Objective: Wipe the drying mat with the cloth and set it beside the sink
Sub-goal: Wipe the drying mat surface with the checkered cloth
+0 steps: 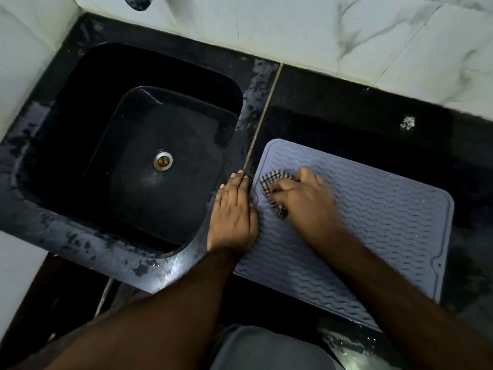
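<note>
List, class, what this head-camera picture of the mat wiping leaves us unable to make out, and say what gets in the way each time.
- Most of the checked cloth: covered by the right hand, which is motion-blurred.
- The drying mat near edge: hidden under both forearms.
- The left hand palm and thumb: turned down, out of sight.
- The tap: cut off by the top edge.
- The sink walls: too dark for detail.

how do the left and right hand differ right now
The left hand lies flat with straight fingers at the drying mat's sink-side edge; the right hand curls around the checked cloth. The left looks sharp, the right blurred. Both rest on the mat.
</note>
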The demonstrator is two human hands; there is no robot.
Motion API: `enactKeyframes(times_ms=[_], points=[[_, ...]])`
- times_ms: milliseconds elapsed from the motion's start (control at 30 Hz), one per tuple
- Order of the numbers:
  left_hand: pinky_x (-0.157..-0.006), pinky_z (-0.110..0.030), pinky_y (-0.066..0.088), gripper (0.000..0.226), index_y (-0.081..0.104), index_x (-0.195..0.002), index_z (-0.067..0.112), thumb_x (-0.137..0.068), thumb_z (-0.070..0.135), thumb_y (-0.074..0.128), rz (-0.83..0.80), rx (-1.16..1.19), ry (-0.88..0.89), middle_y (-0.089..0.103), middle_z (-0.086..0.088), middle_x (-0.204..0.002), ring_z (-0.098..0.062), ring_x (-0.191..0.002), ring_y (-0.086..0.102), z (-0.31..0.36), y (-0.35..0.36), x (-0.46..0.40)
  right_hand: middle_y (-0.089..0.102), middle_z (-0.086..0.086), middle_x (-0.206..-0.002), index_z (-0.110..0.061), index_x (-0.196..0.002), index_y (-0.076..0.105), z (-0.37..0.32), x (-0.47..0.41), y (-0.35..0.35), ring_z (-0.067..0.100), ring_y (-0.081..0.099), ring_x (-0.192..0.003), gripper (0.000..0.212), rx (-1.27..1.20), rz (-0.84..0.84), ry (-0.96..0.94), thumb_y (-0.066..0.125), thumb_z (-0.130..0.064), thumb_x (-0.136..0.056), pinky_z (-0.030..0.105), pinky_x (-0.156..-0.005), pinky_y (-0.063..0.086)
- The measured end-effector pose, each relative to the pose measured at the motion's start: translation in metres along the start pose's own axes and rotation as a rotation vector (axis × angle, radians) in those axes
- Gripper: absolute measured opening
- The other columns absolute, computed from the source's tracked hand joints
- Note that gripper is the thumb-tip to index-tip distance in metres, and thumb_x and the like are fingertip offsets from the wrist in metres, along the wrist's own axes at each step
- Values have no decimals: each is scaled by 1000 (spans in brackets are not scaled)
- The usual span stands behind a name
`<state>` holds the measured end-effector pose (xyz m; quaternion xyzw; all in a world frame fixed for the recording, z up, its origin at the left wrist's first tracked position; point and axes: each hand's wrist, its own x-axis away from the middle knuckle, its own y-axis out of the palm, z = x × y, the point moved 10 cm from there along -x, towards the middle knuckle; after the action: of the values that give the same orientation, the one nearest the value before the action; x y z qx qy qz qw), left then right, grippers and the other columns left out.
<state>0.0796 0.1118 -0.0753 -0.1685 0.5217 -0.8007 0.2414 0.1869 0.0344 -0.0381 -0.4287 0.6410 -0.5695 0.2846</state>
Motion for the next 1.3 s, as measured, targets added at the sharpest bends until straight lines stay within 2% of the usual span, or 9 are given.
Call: enactKeyframes(times_ms=[100,233,367,433,567,767,900,1000,1300], points=[[-126,-44,18,60,36,-153,4,-97,25,37,4,-4,5,31,-12,-163,-23,-153,24,-2,1,0,53,-16,-135,-44,-124,64,-3,6,0,22,37,-108,38,65,-8,-38,66,-35,-87,34,-81,38],[-126,-43,16,58,36,-154,6,-99,25,40,13,-6,4,31,-10,-164,-23,-153,25,-1,1,-1,55,-8,-124,-42,-114,70,10,1,-17,25,42,-105,38,108,74,-28,75,-36,-76,42,-80,50],[-126,-45,18,58,35,-155,8,-100,26,40,-6,-31,-10,28,-9,-165,-21,-154,22,-5,5,1,40,-3,-146,-36,-145,43,-19,1,10,29,40,-118,51,71,-63,-171,43,-21,-96,46,-94,45],[-126,-45,17,58,33,-156,11,-101,27,40,-23,-40,-16,25,-8,-166,-21,-154,20,-5,7,1,46,-1,-140,-36,-137,54,-26,7,10,29,40,-116,49,80,-79,-213,37,-27,-92,46,-93,43],[-127,-43,12,60,22,-161,26,-103,32,34,-46,-71,6,20,-9,-167,-24,-154,17,-4,9,0,63,-7,-117,-47,-101,73,15,11,-7,25,45,-106,34,90,-47,-73,78,-36,-69,44,-81,47],[-126,-43,9,64,16,-162,34,-100,36,31,-72,-123,24,19,-14,-165,-30,-152,19,-6,13,-2,50,-9,-137,-51,-121,63,26,21,-3,25,40,-115,44,1,-89,-4,66,-33,-81,45,-91,45],[-126,-43,9,63,19,-162,33,-100,35,31,-59,-121,30,21,-14,-165,-30,-152,19,-4,10,-3,59,-9,-123,-40,-106,74,50,19,-17,25,41,-105,34,-65,20,186,63,-26,-77,44,-87,43],[-126,-45,13,61,23,-161,32,-101,35,33,-44,-101,27,23,-14,-164,-30,-152,20,-5,9,-2,57,-10,-128,-37,-109,75,67,25,-13,25,40,-106,39,-151,31,322,64,-10,-83,42,-87,44],[-126,-44,14,58,25,-160,32,-103,36,35,-20,-96,39,26,-15,-163,-30,-150,25,-4,9,1,55,-6,-121,-31,-106,76,89,41,-1,25,41,-101,44,-292,212,363,66,4,-81,32,-76,36]])
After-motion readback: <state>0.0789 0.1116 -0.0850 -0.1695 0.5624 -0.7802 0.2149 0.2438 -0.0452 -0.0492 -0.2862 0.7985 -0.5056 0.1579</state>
